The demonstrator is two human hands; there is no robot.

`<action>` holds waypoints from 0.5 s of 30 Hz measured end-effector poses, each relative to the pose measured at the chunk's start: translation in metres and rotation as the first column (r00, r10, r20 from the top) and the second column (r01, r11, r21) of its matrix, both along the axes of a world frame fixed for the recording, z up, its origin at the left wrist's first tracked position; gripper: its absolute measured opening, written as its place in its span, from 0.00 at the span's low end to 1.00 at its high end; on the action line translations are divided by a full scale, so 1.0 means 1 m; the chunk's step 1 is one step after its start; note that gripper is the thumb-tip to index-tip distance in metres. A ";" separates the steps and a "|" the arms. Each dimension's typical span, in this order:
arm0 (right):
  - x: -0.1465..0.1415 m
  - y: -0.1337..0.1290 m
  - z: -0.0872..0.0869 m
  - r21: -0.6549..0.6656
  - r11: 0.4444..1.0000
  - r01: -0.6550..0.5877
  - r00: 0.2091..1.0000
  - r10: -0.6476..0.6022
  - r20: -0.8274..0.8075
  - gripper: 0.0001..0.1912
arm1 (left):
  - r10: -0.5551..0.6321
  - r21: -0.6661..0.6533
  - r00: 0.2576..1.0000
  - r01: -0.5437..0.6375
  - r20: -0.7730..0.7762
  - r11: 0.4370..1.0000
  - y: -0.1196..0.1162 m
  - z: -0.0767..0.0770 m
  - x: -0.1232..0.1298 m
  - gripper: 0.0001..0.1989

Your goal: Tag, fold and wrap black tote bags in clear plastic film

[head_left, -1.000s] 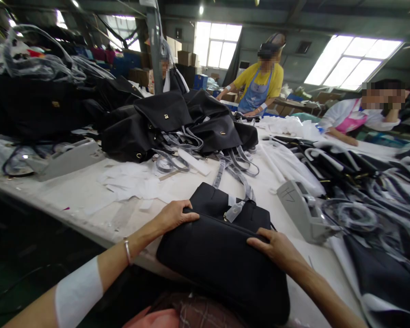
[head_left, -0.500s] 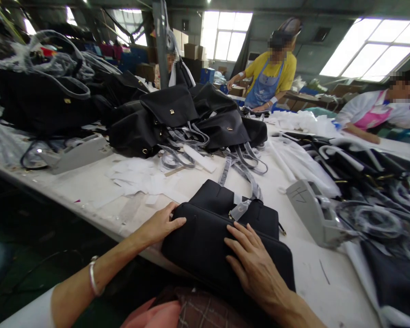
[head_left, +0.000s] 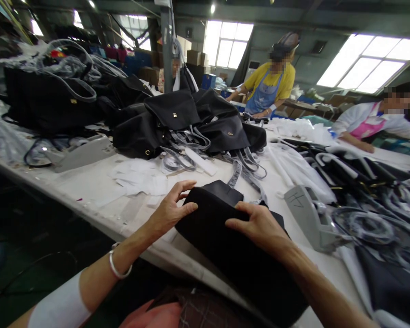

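A black handbag [head_left: 237, 264] of matte, soft-looking fabric is held between both hands at the near edge of the white surface [head_left: 89, 193], tilted, with its lower part reaching past that edge. A short black flap or upper panel [head_left: 223, 191] rises beyond the hands.

The left hand [head_left: 169, 212] is raised at the bag's upper left edge, the fingers spread and curved, with the fingertips just touching the fabric. The right hand [head_left: 256, 223] lies across the top edge, its fingers pressed together and bent over the bag. Both forearms angle inward. A metal bangle [head_left: 118, 269] circles the left wrist, and a white sleeve cover [head_left: 59, 310] is worn on the left forearm.

Beyond the bag, gray webbing straps [head_left: 241, 175] trail from a heap of black bags [head_left: 172, 123]. White paper scraps [head_left: 140, 177] are scattered to the left. An angular gray plastic stand [head_left: 309, 218] sits to the right. Two co-workers are seen farther off: one in a yellow shirt and blue apron [head_left: 268, 86], one in a white top and pink apron [head_left: 365, 123].
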State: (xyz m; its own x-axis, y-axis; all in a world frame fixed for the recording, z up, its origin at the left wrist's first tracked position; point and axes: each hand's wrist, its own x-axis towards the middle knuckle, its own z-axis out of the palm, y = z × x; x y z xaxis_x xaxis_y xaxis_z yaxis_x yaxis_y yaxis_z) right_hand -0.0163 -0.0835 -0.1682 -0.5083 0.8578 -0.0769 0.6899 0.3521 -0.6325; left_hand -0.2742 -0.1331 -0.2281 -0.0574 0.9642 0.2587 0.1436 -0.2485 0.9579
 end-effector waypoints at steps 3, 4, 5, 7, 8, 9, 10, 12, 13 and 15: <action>0.008 0.015 0.015 -0.066 0.972 0.227 0.931 -0.236 -0.278 0.14 | 0.095 0.011 0.987 -0.098 0.131 0.995 0.002 -0.007 0.007 0.33; 0.011 0.018 0.020 -0.077 0.952 0.297 0.862 -0.302 -0.408 0.16 | 0.088 0.003 0.985 -0.089 0.150 0.996 0.001 -0.008 0.011 0.33; 0.013 0.020 0.025 -0.088 0.932 0.350 0.763 -0.339 -0.551 0.17 | 0.063 0.004 0.987 -0.065 0.147 0.998 0.000 -0.006 0.017 0.33; 0.013 0.021 0.035 -0.096 0.905 0.414 0.493 -0.312 -0.812 0.16 | -0.023 0.043 0.997 0.020 0.070 0.999 -0.003 0.006 0.030 0.33; 0.012 0.020 0.039 -0.091 0.896 0.435 0.350 -0.261 -0.900 0.15 | -0.056 0.088 0.998 0.055 0.009 0.995 -0.005 0.015 0.037 0.33; 0.011 0.017 0.040 -0.088 0.890 0.448 0.228 -0.209 -0.951 0.14 | -0.070 0.148 0.996 0.078 -0.063 0.986 -0.006 0.026 0.043 0.34; 0.011 0.012 0.038 -0.095 0.886 0.453 0.137 -0.175 -0.975 0.14 | -0.063 0.212 0.988 0.093 -0.140 0.973 -0.007 0.038 0.048 0.33; 0.015 -0.004 0.019 -0.164 0.877 0.451 0.048 -0.207 -0.977 0.14 | -0.014 0.323 0.955 0.114 -0.297 0.939 -0.006 0.057 0.052 0.29; 0.019 -0.015 0.002 -0.230 0.871 0.434 0.049 -0.277 -0.960 0.15 | 0.011 0.357 0.925 0.136 -0.380 0.924 -0.004 0.062 0.052 0.26; 0.035 -0.045 -0.041 -0.416 0.831 0.369 0.129 -0.490 -0.862 0.17 | 0.009 0.352 0.829 0.227 -0.559 0.908 0.001 0.064 0.048 0.21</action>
State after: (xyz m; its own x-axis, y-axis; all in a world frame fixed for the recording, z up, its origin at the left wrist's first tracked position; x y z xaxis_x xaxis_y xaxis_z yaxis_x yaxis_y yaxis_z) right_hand 0.0188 -0.1282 -0.2097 0.1802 0.9819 0.0588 -0.3629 0.1220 -0.9238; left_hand -0.2266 -0.1321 -0.1644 0.3031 0.7671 0.5654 0.5520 -0.6250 0.5520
